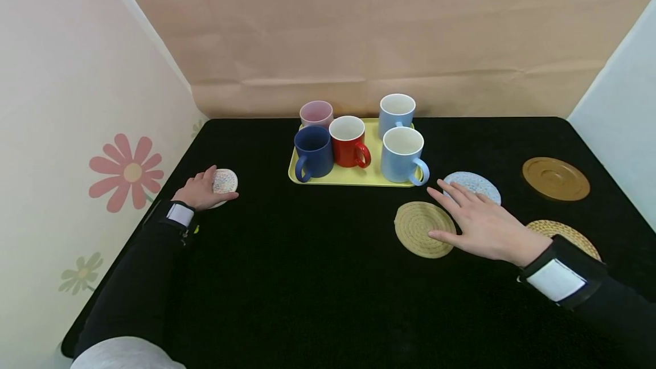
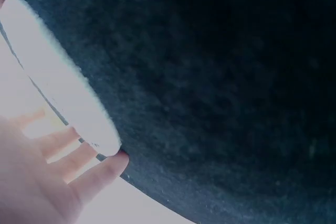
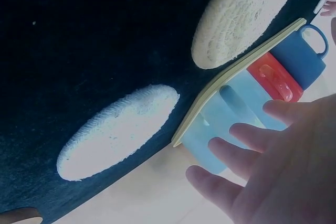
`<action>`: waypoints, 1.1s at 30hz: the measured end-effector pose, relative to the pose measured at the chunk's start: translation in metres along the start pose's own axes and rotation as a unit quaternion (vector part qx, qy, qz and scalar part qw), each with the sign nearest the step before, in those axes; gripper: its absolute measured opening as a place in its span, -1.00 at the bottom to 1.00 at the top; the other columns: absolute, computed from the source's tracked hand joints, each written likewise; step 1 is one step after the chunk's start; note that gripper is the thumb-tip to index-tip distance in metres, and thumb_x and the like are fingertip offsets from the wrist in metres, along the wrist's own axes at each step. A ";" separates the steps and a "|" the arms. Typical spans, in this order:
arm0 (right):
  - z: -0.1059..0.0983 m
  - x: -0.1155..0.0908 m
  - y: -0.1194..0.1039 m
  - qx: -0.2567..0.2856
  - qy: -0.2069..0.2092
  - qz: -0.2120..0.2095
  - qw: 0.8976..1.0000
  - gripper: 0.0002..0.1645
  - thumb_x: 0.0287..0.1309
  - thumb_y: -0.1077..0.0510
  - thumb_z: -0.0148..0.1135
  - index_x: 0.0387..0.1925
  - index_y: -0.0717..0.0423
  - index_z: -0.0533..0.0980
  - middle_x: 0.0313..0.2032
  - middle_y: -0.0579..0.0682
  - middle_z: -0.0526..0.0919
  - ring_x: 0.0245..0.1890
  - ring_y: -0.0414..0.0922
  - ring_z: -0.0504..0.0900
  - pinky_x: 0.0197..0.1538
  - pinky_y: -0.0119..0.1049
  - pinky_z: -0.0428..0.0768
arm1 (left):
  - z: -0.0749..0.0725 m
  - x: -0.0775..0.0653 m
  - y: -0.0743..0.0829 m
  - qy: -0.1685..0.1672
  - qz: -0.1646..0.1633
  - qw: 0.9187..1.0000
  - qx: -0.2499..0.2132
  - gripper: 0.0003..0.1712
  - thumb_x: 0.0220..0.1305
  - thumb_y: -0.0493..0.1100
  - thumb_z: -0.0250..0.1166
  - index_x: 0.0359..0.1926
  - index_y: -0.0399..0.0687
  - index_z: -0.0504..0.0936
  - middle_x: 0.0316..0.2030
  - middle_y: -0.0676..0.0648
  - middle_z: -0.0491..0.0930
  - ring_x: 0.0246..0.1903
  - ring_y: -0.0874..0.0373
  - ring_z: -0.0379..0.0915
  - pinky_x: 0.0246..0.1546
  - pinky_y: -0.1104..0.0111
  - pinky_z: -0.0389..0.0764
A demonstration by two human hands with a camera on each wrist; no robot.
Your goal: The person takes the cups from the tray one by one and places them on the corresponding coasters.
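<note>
My left hand [image 1: 202, 189] is at the table's left side, spanning a small round white speckled coaster [image 1: 224, 181]. In the left wrist view the thumb touches one end of the coaster [image 2: 58, 77] and the forefinger [image 2: 102, 174] the other. My right hand [image 1: 484, 224] is held with fingers spread, nothing in it. From the head it overlaps a blue-white speckled coaster [image 1: 474, 182] and a woven beige coaster [image 1: 421, 232]; the right wrist view shows it apart from both.
A yellow tray [image 1: 348, 178] at the back holds a pink mug [image 1: 316, 114], a navy mug [image 1: 315, 155], a red mug [image 1: 347, 150] and light blue mugs [image 1: 400, 158]. At the right lie a brown round coaster [image 1: 556, 179] and a wicker coaster [image 1: 569, 235], partly hidden by my arm.
</note>
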State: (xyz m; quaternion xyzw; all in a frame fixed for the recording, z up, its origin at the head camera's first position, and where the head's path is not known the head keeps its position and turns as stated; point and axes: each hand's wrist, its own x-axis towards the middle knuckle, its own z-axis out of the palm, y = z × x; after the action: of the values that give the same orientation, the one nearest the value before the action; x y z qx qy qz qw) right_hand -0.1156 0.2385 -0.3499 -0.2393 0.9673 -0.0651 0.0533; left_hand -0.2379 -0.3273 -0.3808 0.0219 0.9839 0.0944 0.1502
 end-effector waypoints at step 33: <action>0.001 -0.004 0.001 0.002 -0.002 0.005 1.000 0.01 0.25 -0.45 -0.03 0.44 0.15 0.15 0.37 0.36 0.18 0.29 0.35 0.23 0.16 0.35 0.29 | 0.009 -0.020 0.041 0.017 0.122 0.992 -0.005 0.05 0.01 0.25 0.41 0.32 -0.24 0.14 0.12 -0.38 0.29 0.02 -0.28 0.25 -0.13 -0.10 0.48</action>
State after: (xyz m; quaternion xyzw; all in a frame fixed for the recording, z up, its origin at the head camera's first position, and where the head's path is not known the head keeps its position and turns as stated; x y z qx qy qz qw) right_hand -0.1125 0.2414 -0.3512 -0.2340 0.9683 -0.0663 0.0565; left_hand -0.2158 -0.2865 -0.3760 0.1390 0.9758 0.1175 0.1214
